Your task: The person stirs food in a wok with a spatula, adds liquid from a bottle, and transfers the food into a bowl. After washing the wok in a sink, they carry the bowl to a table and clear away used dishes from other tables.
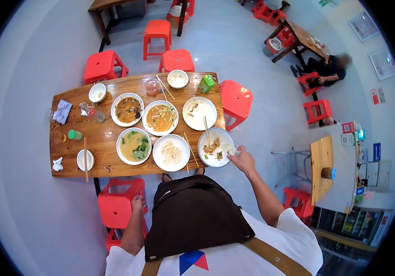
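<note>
My right hand [242,159] reaches to the near right corner of the wooden table [71,168] and grips a small clear cup [232,151] at the rim of a white bowl [205,159] holding food scraps and a chopstick. My left hand [137,203] rests on a red plastic stool [117,202] below the table's near edge. Several white plates with leftover food fill the table's middle, among them one with green vegetables [134,146] and one with orange sauce [160,117].
Small bowls [177,78], chopsticks [85,165], a green carton [206,83], a green cup [74,135] and crumpled napkins [61,112] lie on the table. Red stools [235,100] stand around it. A seated person [328,70] is at a far table. A counter [322,164] stands at right.
</note>
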A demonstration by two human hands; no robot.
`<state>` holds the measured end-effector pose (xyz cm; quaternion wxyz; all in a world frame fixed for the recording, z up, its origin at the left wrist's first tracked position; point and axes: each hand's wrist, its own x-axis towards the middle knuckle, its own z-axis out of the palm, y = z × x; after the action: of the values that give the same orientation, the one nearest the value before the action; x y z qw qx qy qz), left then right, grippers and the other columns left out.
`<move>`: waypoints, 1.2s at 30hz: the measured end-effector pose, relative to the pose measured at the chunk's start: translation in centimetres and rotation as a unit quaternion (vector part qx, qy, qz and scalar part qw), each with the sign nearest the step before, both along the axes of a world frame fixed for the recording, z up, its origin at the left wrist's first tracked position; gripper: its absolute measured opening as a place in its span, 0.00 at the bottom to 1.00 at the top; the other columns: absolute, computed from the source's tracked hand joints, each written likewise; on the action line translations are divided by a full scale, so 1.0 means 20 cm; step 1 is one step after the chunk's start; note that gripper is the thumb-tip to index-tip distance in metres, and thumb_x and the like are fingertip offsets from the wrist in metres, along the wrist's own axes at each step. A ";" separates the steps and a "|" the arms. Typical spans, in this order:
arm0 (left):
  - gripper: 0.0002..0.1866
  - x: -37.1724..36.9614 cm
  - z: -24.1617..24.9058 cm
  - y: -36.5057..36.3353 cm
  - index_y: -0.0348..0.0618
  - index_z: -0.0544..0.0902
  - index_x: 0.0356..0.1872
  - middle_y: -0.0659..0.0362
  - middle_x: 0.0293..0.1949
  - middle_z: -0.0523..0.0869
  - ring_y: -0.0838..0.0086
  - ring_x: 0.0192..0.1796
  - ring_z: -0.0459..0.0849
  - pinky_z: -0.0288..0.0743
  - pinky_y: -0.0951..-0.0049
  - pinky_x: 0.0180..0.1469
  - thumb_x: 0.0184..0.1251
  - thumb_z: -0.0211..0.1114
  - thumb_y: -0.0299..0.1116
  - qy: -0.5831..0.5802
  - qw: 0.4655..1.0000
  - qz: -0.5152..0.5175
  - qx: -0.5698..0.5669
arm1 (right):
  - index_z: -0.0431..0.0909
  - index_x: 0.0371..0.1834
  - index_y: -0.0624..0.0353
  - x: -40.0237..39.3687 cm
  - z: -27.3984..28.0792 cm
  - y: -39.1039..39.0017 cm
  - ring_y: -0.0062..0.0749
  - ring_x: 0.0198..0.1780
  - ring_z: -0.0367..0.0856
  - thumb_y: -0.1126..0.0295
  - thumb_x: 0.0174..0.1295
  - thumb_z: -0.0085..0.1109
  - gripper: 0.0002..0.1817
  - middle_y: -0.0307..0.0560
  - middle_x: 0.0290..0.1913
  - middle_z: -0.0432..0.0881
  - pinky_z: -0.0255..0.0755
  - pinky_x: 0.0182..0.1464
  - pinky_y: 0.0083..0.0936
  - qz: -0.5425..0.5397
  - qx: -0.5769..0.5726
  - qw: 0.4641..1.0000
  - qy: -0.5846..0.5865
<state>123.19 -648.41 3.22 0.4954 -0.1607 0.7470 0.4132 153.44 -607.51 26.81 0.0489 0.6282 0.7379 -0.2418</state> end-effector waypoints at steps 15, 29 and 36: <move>0.12 -0.05 0.43 0.31 0.36 0.78 0.46 0.59 0.28 0.82 0.79 0.29 0.80 0.73 0.77 0.29 0.71 0.54 0.33 0.266 0.954 -0.094 0.105 | 0.81 0.39 0.61 -0.23 0.13 0.10 0.47 0.37 0.84 0.49 0.38 0.72 0.30 0.56 0.37 0.84 0.77 0.37 0.39 0.266 -0.017 0.931 -0.251; 0.29 0.53 1.08 1.42 0.40 0.68 0.63 0.48 0.53 0.80 0.59 0.56 0.78 0.72 0.64 0.56 0.60 0.66 0.33 0.258 0.773 -0.440 0.376 | 0.72 0.52 0.60 -0.09 -0.06 -0.05 0.24 0.43 0.77 0.65 0.50 0.72 0.26 0.42 0.46 0.75 0.74 0.41 0.22 0.008 -0.243 0.860 0.448; 0.29 0.64 0.97 1.47 0.37 0.71 0.60 0.44 0.50 0.81 0.58 0.51 0.81 0.75 0.65 0.52 0.59 0.66 0.36 0.254 0.788 -0.439 0.348 | 0.60 0.65 0.60 -0.07 -0.09 -0.19 0.28 0.43 0.78 0.60 0.48 0.73 0.43 0.48 0.52 0.73 0.76 0.45 0.27 0.018 -0.145 0.859 0.491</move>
<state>136.03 -618.97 22.53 0.4385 0.4786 0.6412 0.4093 151.99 -611.24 24.97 -0.2243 0.4002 0.6342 -0.6224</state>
